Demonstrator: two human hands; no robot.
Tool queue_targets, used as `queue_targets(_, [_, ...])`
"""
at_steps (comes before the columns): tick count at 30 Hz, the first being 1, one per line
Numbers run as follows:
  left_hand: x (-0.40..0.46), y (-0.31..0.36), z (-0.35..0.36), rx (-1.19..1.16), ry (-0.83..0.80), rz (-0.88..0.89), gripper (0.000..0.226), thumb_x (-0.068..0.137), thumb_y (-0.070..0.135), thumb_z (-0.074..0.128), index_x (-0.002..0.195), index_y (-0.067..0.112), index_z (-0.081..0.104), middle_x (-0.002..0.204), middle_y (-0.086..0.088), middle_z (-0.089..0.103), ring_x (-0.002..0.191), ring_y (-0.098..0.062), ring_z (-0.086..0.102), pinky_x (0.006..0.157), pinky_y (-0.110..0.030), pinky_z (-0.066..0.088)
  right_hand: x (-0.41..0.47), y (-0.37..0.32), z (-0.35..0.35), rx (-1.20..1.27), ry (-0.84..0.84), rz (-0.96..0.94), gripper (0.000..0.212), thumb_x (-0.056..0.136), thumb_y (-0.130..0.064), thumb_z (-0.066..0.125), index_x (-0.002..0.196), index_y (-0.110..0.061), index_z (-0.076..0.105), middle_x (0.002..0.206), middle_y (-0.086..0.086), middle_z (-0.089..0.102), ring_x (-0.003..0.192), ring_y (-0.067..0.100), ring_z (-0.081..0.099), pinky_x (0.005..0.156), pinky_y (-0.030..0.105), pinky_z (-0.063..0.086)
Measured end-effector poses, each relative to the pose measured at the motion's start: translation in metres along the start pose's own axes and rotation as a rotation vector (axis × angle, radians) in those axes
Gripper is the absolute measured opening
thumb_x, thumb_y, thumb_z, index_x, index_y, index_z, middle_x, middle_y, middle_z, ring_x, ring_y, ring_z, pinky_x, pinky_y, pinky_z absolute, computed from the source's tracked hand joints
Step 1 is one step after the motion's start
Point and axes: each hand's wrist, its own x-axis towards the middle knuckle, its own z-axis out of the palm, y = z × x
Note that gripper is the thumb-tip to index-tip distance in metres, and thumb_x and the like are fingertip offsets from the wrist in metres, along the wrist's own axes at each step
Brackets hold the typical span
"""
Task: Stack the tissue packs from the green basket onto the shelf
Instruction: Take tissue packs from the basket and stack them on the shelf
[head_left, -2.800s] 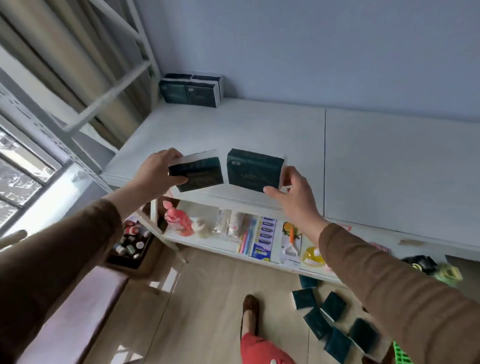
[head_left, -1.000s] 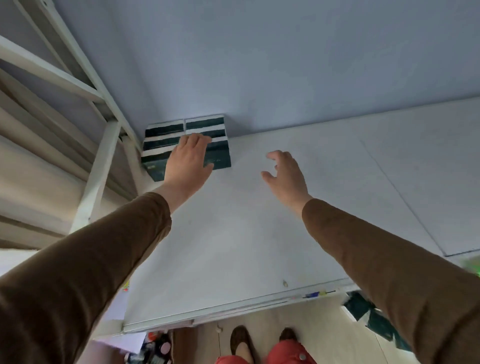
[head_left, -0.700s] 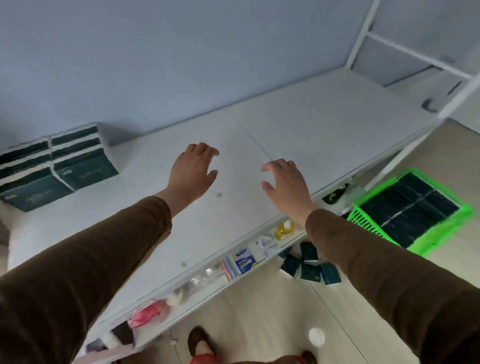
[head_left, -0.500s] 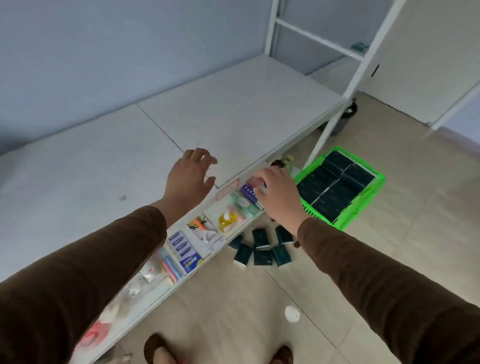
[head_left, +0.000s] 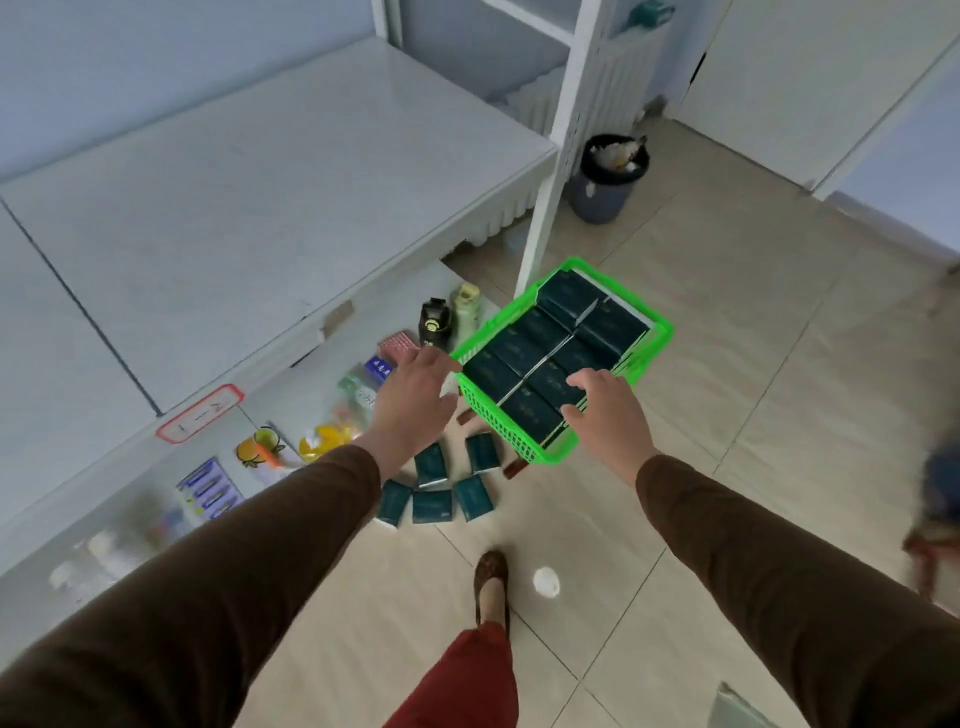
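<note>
Beige floor tiles carry the green basket (head_left: 519, 441) of tissue packs (head_left: 550, 353); your right hand (head_left: 608, 415), fingers spread and empty, hovers over its near corner, nearer than your empty left hand (head_left: 410, 405).

Place: a small shop or store room.
Shelf: a long white shelf (head_left: 249, 171) with a red-edged label (head_left: 200, 414) stuck on its front.
Goods: little packets and bottles (head_left: 435, 323) in a row on the lower shelf.
Floor: pale tiles (head_left: 753, 332), with a bin (head_left: 608, 179) by the wall.
</note>
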Motion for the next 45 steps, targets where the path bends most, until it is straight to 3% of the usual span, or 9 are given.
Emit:
queue_targets(14, [0.242,0.079,0.123,-0.075,-0.203,-0.107,0.047,0.089,0.019,0.060,0.135,0.017,0.049,0.130,-0.006,0.051,0.120,-0.027,0.049,0.095,-0.044,0.045,0.199,0.179,0.019,0.661,-0.136,0.654,0.059,0.091,-0.027,0.067,0.141,-0.007,0.044,0.135,0.014,0.057,0.120,0.027,0.057,0.084,0.025,0.037])
queue_targets(20, [0.345,0.082,0.179,-0.003,-0.299,-0.204,0.062,0.088,0.016,0.062,0.145,0.016,0.037,0.139,-0.006,0.044,0.127,-0.029,0.043,0.100,-0.045,0.042,0.276,0.217,0.067,0.906,-0.283,0.886,0.043,0.092,-0.030,0.068,0.125,-0.010,0.051,0.111,0.009,0.046,0.098,0.020,0.044,0.086,0.030,0.037])
queue_targets(25, [0.413,0.082,0.221,0.108,-0.381,-0.219,0.079,0.085,0.007,0.062,0.153,0.016,0.024,0.149,-0.008,0.036,0.131,-0.030,0.040,0.102,-0.046,0.043,0.312,0.236,0.103,1.031,-0.332,1.049,0.058,0.091,-0.024,0.070,0.137,0.003,0.046,0.112,0.011,0.046,0.100,0.023,0.049,0.103,0.038,0.046])
queue_targets(29, [0.439,0.081,0.246,0.218,-0.420,-0.126,0.090,0.084,0.010,0.069,0.156,0.018,0.016,0.154,-0.006,0.031,0.132,-0.030,0.039,0.101,-0.046,0.046,0.323,0.242,0.112,1.071,-0.369,1.091,0.063,0.092,-0.028,0.070,0.139,0.002,0.041,0.135,0.025,0.053,0.114,0.031,0.060,0.105,0.046,0.048])
queue_targets(32, [0.441,0.080,0.259,0.290,-0.441,-0.075,0.100,0.080,0.011,0.074,0.157,0.021,0.010,0.153,-0.005,0.028,0.129,-0.031,0.038,0.093,-0.044,0.050,0.326,0.247,0.117,1.090,-0.385,1.084,0.053,0.093,-0.024,0.069,0.132,0.004,0.049,0.136,0.030,0.052,0.086,0.029,0.060,0.092,0.047,0.054])
queue_targets(35, [0.438,0.076,0.263,0.310,-0.505,-0.118,0.105,0.071,0.020,0.086,0.154,0.018,0.021,0.147,-0.010,0.026,0.122,-0.034,0.042,0.087,-0.047,0.053,0.324,0.252,0.122,1.083,-0.381,1.065,0.057,0.089,-0.027,0.073,0.132,0.002,0.050,0.133,0.024,0.057,0.111,0.033,0.063,0.100,0.046,0.051])
queue_targets(38, [0.432,0.070,0.257,0.326,-0.534,-0.167,0.095,0.062,0.029,0.092,0.139,0.011,0.038,0.143,-0.012,0.025,0.108,-0.037,0.055,0.084,-0.049,0.054,0.321,0.259,0.122,1.106,-0.398,1.057,0.041,0.091,-0.022,0.071,0.122,-0.002,0.051,0.107,0.010,0.061,0.094,0.023,0.061,0.090,0.032,0.053])
queue_targets(41, [0.418,0.063,0.245,0.309,-0.527,-0.183,0.098,0.065,0.031,0.091,0.142,0.012,0.034,0.146,-0.010,0.035,0.108,-0.038,0.060,0.081,-0.047,0.055,0.317,0.255,0.111,1.226,-0.420,1.044,0.020,0.097,-0.007,0.061,0.113,-0.005,0.049,0.115,0.011,0.059,0.088,0.020,0.063,0.070,0.017,0.051])
queue_targets(45, [0.371,0.054,0.212,0.071,-0.391,-0.283,0.087,0.071,0.026,0.086,0.140,0.018,0.033,0.130,-0.009,0.056,0.111,-0.036,0.060,0.087,-0.045,0.052,0.301,0.244,0.089,1.099,-0.327,0.865,0.047,0.085,-0.014,0.078,0.119,0.007,0.053,0.106,0.017,0.069,0.095,0.024,0.070,0.096,0.039,0.054])
